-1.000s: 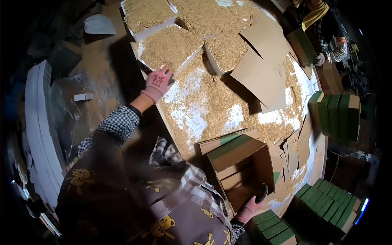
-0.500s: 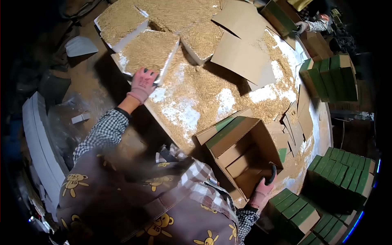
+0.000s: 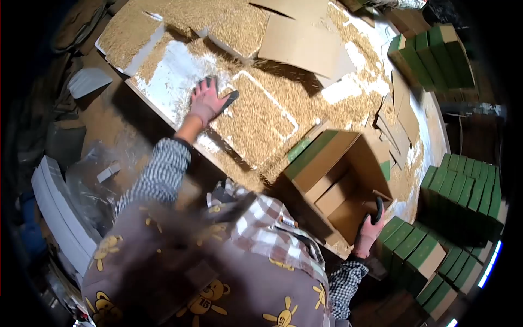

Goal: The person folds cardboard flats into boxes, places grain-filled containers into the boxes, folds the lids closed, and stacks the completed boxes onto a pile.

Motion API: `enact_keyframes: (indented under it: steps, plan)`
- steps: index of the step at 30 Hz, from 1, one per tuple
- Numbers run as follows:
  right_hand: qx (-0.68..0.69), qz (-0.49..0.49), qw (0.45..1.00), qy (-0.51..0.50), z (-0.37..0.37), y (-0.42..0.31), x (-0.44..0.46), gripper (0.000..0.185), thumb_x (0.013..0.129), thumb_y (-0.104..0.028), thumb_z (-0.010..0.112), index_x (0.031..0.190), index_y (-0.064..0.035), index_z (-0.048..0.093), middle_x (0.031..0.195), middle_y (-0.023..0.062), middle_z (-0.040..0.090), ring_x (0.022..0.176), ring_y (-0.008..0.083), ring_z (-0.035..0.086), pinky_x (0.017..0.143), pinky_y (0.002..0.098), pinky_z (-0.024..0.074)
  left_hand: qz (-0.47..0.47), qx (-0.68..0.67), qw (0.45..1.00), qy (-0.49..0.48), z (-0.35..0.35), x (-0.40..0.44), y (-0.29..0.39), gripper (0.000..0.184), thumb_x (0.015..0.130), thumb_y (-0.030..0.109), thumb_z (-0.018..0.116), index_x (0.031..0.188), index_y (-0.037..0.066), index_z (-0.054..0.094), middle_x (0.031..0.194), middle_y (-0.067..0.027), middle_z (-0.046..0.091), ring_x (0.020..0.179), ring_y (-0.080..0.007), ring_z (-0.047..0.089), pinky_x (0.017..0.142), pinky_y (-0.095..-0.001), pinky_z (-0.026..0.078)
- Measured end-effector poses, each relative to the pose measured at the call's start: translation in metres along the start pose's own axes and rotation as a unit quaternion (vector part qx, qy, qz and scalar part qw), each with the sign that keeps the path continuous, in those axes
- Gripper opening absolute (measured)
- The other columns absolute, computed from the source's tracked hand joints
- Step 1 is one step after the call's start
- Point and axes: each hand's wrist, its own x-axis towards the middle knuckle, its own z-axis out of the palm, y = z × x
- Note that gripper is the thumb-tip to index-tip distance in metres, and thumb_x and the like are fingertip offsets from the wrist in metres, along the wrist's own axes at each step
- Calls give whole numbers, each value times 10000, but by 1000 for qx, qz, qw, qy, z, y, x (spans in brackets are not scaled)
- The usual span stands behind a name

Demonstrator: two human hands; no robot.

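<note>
My left hand (image 3: 207, 102), in a pink glove with dark fingertips, is spread with nothing in it. It is over the table beside a grain-filled tray (image 3: 255, 117) whose white rim shows in places. A bare white patch (image 3: 177, 68) lies to the hand's upper left. My right hand (image 3: 370, 229), gloved the same way, grips the near edge of an open cardboard box (image 3: 348, 182) with a green stripe. The box is tilted with its opening facing me, at the table's near edge.
More grain-filled trays (image 3: 237, 32) stand at the back. Cardboard sheets (image 3: 299, 46) lie across the grain. Stacked green boxes (image 3: 433, 57) stand at the right, with further stacks (image 3: 463, 185) lower down. A white scoop (image 3: 90, 82) is at the left. A co-worker's sleeve (image 3: 400, 3) shows at the top.
The grain-filled tray beside my left hand has moved toward me and the box, baring white table behind it. My left hand has let go of its edge and spread. The view has shifted.
</note>
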Motion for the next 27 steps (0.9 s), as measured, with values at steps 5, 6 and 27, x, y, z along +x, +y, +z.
enact_keyframes:
  steps: [5, 6, 27]
  plan:
    - [-56, -49, 997, 2, 1, 16, 15, 641, 726, 127, 438, 1331, -67, 525, 1311, 137, 562, 1239, 259, 515, 1032, 325, 386, 56, -405, 841, -355, -40, -18, 11, 718, 853, 358, 710, 1434, 74, 398, 1066, -32, 625, 900, -88, 567, 767, -238, 470]
    - [-55, -45, 997, 6, -1, 18, 17, 641, 726, 127, 438, 1331, -67, 525, 1311, 137, 562, 1239, 259, 515, 1032, 325, 386, 55, -409, 838, -356, -37, -27, 10, 687, 860, 320, 711, 1422, 55, 417, 994, 4, 620, 800, -60, 555, 662, -216, 472]
    - [237, -58, 962, -119, -73, 115, 1, 696, 820, -72, 641, 1442, -45, 330, 1337, 173, 472, 1224, 306, 476, 1039, 374, 388, 394, -467, 744, -271, -57, -214, 237, 437, 929, 150, 580, 1343, 44, 485, 1253, -121, 542, 1119, -193, 546, 916, -313, 458]
